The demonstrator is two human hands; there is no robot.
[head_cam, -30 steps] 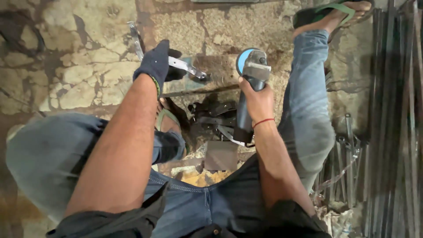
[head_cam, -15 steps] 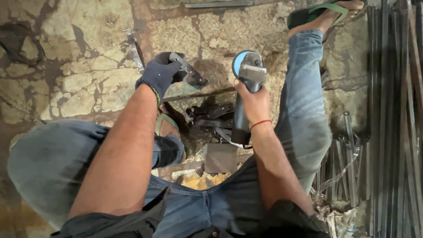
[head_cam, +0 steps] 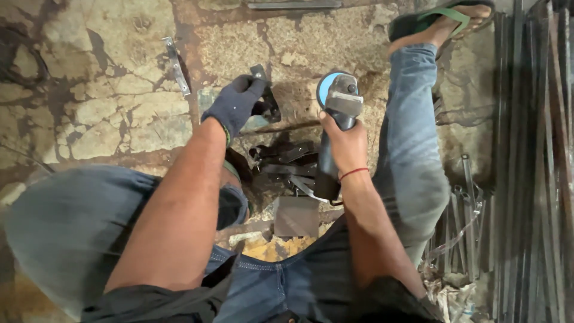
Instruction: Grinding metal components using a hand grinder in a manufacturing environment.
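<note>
A flat metal plate [head_cam: 296,216] is seen on the floor [head_cam: 119,119] between the knees, with dark metal pieces [head_cam: 284,161] piled just beyond it. An angle grinder [head_cam: 335,125] is clamped in the right hand [head_cam: 345,143]. Farther out, a small metal bracket [head_cam: 266,96] is gripped by the gloved left hand [head_cam: 234,106], its fingers closed.

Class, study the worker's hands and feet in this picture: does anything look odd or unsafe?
Yes. Only the left hand, holding a small metal piece, is gloved; the right hand has a bare grip on the angle grinder. The foot wears just an open sandal.
</note>
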